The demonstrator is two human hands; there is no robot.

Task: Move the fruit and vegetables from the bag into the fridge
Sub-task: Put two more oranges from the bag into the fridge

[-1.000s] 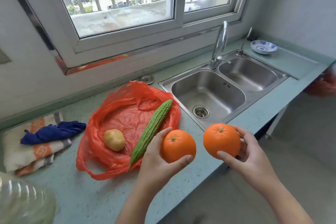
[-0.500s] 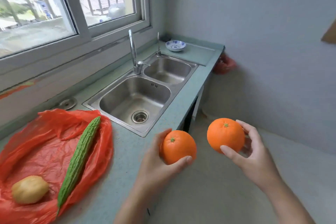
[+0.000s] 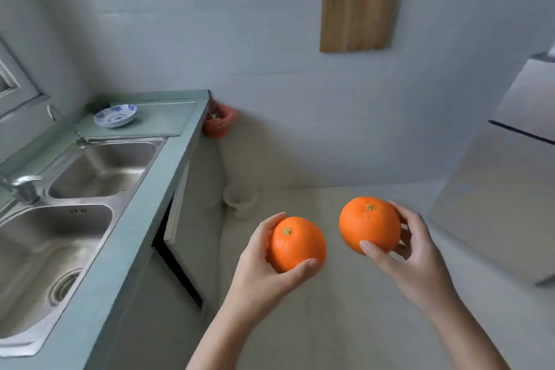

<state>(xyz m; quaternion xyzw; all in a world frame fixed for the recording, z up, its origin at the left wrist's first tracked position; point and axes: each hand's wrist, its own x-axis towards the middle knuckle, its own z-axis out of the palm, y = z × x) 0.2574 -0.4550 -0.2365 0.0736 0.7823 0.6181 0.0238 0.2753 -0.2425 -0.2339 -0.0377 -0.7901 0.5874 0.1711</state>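
left hand (image 3: 264,267) cupping orange (image 3: 297,245) — right hand (image 3: 411,252) likewise

Both bare forearms reach forward; the left hand (image 3: 264,264) and right hand (image 3: 411,252) each cup something, fingers curled, palms facing inward.

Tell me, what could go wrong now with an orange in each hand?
Both hands are full: the left hand holds one orange, the right hand the other orange. The fridge at right looks closed, so opening it may mean juggling fruit. Each orange is gripped mostly by fingertips, so one could slip and roll across the floor.
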